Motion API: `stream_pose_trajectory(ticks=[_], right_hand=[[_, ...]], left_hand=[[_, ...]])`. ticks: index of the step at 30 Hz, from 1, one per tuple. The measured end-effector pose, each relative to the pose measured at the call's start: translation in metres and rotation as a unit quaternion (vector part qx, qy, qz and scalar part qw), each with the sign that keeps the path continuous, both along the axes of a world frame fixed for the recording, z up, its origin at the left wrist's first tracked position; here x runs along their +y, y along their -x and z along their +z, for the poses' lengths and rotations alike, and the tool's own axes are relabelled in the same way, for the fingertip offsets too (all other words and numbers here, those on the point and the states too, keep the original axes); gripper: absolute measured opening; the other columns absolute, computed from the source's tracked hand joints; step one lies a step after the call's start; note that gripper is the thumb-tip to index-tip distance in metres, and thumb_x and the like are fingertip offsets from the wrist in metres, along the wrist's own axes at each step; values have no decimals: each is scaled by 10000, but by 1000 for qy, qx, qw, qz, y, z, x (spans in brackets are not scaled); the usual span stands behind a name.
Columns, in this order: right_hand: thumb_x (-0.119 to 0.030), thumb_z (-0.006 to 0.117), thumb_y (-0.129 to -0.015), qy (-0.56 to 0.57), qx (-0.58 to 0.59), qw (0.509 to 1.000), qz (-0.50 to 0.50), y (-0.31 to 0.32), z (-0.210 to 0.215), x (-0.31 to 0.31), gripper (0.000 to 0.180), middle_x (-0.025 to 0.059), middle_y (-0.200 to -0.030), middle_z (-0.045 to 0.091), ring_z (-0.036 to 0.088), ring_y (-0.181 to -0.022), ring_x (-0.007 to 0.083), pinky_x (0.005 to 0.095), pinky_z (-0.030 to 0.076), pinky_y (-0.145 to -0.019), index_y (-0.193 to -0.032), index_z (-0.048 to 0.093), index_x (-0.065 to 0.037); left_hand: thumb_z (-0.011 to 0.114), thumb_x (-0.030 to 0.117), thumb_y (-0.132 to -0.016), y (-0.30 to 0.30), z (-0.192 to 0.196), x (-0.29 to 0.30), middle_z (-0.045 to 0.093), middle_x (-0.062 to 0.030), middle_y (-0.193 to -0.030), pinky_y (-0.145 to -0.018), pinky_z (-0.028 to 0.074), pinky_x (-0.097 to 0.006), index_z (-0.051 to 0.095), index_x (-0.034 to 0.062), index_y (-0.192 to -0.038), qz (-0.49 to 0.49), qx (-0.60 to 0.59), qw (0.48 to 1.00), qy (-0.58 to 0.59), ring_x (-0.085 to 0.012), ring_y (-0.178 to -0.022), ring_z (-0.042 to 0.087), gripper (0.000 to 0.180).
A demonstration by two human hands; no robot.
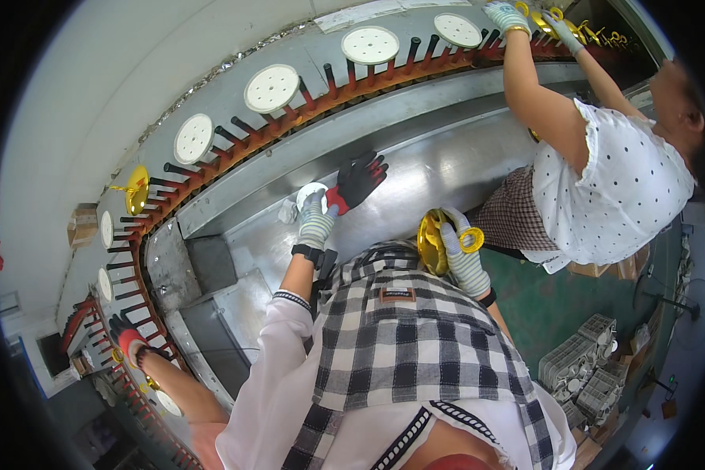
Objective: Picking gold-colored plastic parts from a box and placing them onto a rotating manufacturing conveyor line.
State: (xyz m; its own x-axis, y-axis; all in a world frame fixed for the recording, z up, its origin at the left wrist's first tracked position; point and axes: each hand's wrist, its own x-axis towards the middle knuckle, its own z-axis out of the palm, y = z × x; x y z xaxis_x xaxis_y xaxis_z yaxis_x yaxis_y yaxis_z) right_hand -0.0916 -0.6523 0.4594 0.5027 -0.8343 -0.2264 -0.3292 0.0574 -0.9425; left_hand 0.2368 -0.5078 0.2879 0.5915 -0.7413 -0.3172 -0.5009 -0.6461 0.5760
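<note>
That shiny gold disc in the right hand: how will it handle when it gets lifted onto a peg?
The gold disc looks thin and rigid, so probably light and stiff, not floppy. Its glossy finish may be slippery, though the knit-gloved right hand should help grip. Being round and flat, it could roll on edge if dropped onto the metal table.

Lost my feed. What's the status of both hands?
Left hand on white disc, beside spare black glove. Right hand grips gold discs. Nothing blocking.

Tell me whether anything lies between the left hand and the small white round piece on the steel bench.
Nothing visible does. The left hand already rests on the white round piece on the steel bench. A loose red and black glove lies just beside it, not between. The right hand holds a yellow disc off to the side.
</note>
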Motion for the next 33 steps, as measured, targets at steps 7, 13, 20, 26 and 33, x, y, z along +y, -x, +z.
stream_pose_trajectory(ticks=[7,13,20,26,33], right_hand=[[-348,599,-1038,-15,-21,1000,-11,42,-7,-88,498,201,-1300,616,595,-1215,313,386,450,-1077,-1370,571,21],[-358,579,-1052,16,-8,999,50,45,-18,-89,517,188,-1361,583,565,-1262,293,384,421,-1114,-1412,539,11],[-316,581,-1048,-22,-31,998,43,36,-18,-72,500,213,-1362,573,561,-1274,324,394,426,-1115,-1425,536,10],[-354,574,-1055,-9,3,997,79,30,-16,-65,537,199,-1392,566,551,-1291,300,387,414,-1131,-1444,518,11],[-350,586,-1046,-6,-8,998,63,30,-13,-67,527,213,-1354,589,570,-1265,323,403,436,-1115,-1423,536,16]], left_hand=[[722,376,-850,70,-44,-79,363,-326,-1592,-1172,411,-486,720,171,-1305,-137,48,986,-86,-491,-1364,509,500],[593,427,-936,93,-66,-87,106,-255,-1717,-1208,378,-481,619,184,-1435,-263,95,926,-253,-468,-1443,439,556],[626,452,-897,84,-84,-55,187,-227,-1705,-1223,355,-456,504,75,-1521,-197,59,945,-253,-448,-1470,402,739],[681,455,-898,79,-81,-42,257,-174,-1687,-1209,376,-471,416,40,-1552,-154,76,952,-254,-415,-1470,408,819],[694,451,-862,66,-87,-18,346,-201,-1637,-1226,350,-435,466,26,-1526,-93,77,969,-218,-396,-1477,400,821]])
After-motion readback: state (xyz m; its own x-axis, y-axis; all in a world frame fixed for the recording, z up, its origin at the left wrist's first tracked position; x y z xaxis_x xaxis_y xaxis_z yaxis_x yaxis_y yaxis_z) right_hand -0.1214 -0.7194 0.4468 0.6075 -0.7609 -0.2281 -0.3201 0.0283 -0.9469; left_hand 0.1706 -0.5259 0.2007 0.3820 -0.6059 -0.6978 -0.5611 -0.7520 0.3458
